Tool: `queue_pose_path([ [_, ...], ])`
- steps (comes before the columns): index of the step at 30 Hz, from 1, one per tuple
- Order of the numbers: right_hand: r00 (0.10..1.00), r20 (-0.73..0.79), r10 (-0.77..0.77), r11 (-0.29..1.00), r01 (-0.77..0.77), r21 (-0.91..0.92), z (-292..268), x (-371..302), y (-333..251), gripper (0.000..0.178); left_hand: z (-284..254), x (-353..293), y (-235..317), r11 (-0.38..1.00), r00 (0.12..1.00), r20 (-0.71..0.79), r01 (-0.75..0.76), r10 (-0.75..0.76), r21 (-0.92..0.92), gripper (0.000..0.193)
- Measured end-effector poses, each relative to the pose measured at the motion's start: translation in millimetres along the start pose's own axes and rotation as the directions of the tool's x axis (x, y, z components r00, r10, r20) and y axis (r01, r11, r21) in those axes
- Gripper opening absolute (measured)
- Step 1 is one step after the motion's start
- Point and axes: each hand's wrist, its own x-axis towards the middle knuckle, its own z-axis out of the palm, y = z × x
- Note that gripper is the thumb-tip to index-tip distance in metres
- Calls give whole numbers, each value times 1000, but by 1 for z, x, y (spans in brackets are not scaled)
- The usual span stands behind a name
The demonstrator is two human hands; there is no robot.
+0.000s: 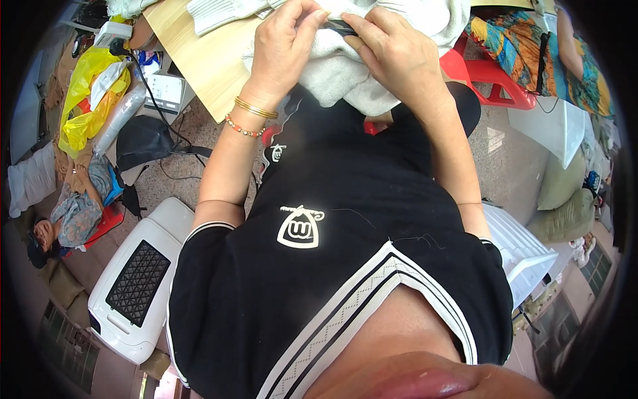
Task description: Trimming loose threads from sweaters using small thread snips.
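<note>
A pale grey knitted garment (339, 73) lies bunched at the edge of a light wooden table (199, 53) and spills onto my lap. My left hand (286, 43), with gold and beaded bracelets on its wrist, pinches the fabric from the left. Close beside it, my right hand (392, 50) grips the same fold from the right. A small dark thing (340, 26) shows between my fingertips; I cannot tell what it is. My black shirt with a white print fills the lower middle of the view.
A white appliance with a black grille (136, 286) stands on the floor at the left. Yellow bags (90, 93) and a black bag (146, 143) lie beyond it. A red plastic stool (492, 73) and a person in a colourful dress (551, 53) are at the upper right. A white bin (525, 253) stands right.
</note>
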Motion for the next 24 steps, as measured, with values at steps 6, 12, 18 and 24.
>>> queue_pose_path([
  [6,966,216,141,984,-113,-136,-6,-3,-3,32,1,0,-1,1000,1000,2,-10,10,-22,16],
  [12,969,209,134,983,-103,-150,-7,-4,-4,33,-1,2,6,997,998,30,65,-63,-49,17],
  [18,965,242,98,987,-63,-149,-10,0,-1,31,-2,4,21,990,995,3,98,-98,-103,12],
  [24,955,296,-10,978,71,-197,-7,0,7,26,-4,5,22,998,999,36,40,-39,-40,13],
])
